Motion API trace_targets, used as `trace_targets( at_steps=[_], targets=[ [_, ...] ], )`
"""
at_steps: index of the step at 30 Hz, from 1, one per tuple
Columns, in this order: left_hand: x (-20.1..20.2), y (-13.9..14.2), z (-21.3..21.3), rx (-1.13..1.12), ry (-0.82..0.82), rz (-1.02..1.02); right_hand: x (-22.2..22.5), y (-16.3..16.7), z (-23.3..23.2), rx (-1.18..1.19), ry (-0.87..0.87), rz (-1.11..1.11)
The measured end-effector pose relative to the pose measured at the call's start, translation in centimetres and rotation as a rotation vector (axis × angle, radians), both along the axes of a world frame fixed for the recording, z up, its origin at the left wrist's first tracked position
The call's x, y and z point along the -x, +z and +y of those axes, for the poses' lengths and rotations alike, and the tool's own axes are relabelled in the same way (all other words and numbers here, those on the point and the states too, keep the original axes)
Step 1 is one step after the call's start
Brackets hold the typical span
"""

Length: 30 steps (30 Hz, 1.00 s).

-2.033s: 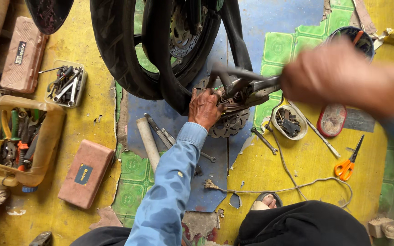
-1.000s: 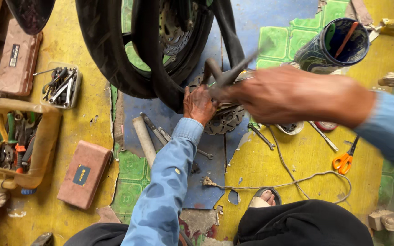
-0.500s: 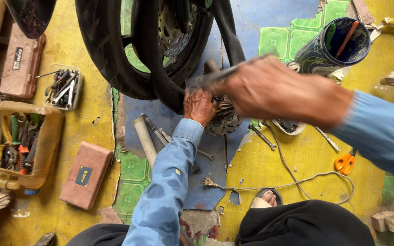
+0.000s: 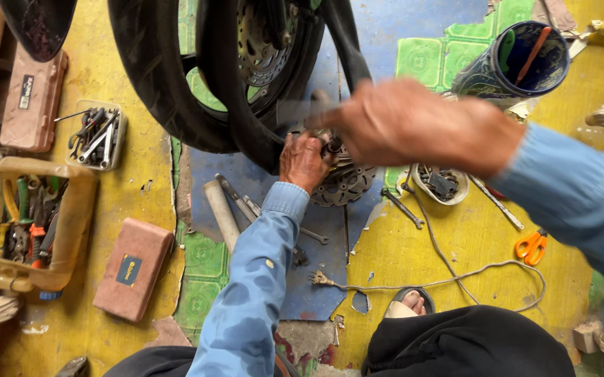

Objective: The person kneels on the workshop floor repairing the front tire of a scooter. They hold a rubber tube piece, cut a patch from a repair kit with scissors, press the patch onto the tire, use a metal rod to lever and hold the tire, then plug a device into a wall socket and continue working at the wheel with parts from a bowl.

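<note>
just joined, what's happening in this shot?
A person sits on the floor beside a black motorcycle tyre. Their left hand presses on a round metal brake disc by the wheel. Their right hand, blurred, hovers just above it; what it grips is unclear. Wrenches and orange scissors lie nearby.

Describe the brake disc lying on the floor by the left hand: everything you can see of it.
The brake disc is a grey metal ring with a wavy outer edge and small drilled holes, looking dull and worn. It lies flat on the blue floor patch, beside the black tyre. The left hand covers its upper left part; the blurred right hand hides its top. Its centre cannot be seen.
</note>
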<state>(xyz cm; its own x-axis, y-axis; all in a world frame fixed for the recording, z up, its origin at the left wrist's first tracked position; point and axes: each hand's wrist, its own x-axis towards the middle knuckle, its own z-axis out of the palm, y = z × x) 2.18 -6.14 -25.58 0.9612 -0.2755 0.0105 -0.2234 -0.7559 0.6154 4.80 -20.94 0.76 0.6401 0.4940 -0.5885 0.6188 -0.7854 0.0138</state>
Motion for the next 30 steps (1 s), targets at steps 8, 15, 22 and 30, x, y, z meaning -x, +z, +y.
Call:
trace_targets(
  at_steps=[8, 15, 22, 30],
  targets=[
    [0.2, 0.5, 0.2, -0.035, 0.021, 0.035, 0.5, 3.9, -1.4, 0.252, -0.077, -0.079],
    [0.2, 1.1, 0.0, -0.007, 0.035, 0.072, -0.2, 2.1, 1.3, 0.045, 0.022, -0.167],
    [0.4, 1.0, 0.2, 0.029, 0.092, 0.121, -1.0, 4.3, -0.7, 0.213, -0.007, -0.309],
    [0.6, 0.7, 0.2, -0.001, 0.063, 0.067, -0.9, 2.5, 0.3, -0.136, -0.057, 0.217]
  ],
)
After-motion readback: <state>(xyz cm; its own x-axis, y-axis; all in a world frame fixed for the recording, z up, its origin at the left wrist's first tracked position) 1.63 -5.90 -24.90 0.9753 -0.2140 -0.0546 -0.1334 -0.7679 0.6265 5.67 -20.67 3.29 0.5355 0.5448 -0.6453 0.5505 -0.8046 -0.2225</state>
